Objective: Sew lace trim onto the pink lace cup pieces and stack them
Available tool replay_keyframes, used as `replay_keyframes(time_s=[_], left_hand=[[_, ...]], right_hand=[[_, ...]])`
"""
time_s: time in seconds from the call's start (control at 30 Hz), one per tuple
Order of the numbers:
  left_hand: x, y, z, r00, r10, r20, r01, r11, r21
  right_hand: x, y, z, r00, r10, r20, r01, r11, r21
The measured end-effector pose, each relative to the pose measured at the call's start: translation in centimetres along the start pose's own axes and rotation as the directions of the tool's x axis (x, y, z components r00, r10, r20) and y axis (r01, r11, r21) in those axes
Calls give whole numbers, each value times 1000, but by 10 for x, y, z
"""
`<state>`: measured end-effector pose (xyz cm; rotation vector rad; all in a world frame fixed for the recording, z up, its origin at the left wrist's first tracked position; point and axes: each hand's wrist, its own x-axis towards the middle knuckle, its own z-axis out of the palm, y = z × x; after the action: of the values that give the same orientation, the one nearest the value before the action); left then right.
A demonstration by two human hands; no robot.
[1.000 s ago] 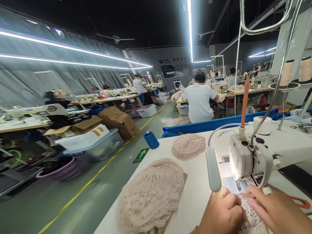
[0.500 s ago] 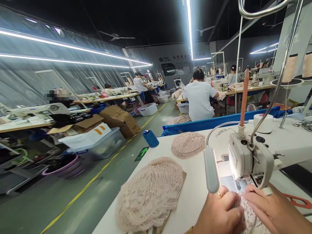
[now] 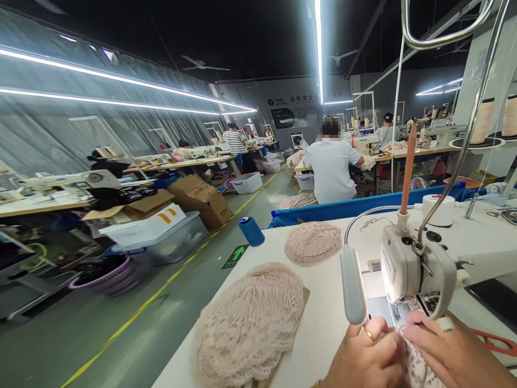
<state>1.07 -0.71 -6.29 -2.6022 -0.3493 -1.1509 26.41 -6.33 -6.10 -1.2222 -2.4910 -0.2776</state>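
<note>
Both hands are together at the needle area of a white sewing machine (image 3: 402, 264), at the lower right. My left hand (image 3: 369, 353), with a ring on one finger, has its fingers curled and closed on a piece of beige lace (image 3: 418, 366). On the other side of that lace lies my right hand (image 3: 456, 345), its fingers pressed together and gripping the fabric close to the presser foot. The lace runs between the hands toward me, partly covered by them. A lit lamp (image 3: 354, 285) hangs just above my left hand.
A large stack of lace pieces (image 3: 250, 323) lies left on the table, a smaller stack (image 3: 313, 242) behind it. A blue thread cone (image 3: 252, 231) stands at the table's edge. Orange-handled scissors (image 3: 495, 342) and a dark phone (image 3: 495, 302) lie right. A person in white (image 3: 331, 167) sits ahead.
My left hand has turned slightly and sits a little lower, its ring showing more. The lace between the hands has shifted slightly. The whole view has moved down a little.
</note>
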Motion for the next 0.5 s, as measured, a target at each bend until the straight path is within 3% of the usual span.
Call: replay_keyframes(time_s=[0.2,0.37,0.5], left_hand=[[-4,0,0,991,-101,93,100,995,16],[-7,2,4,988,-139,63,138,990,27],[-9,3,7,975,-190,111,184,981,66]], right_hand=[[4,0,-3,997,-4,79,4,1000,-2],[8,1,-7,999,-16,-33,13,997,-75],[9,1,-5,990,12,-144,-20,998,-55]])
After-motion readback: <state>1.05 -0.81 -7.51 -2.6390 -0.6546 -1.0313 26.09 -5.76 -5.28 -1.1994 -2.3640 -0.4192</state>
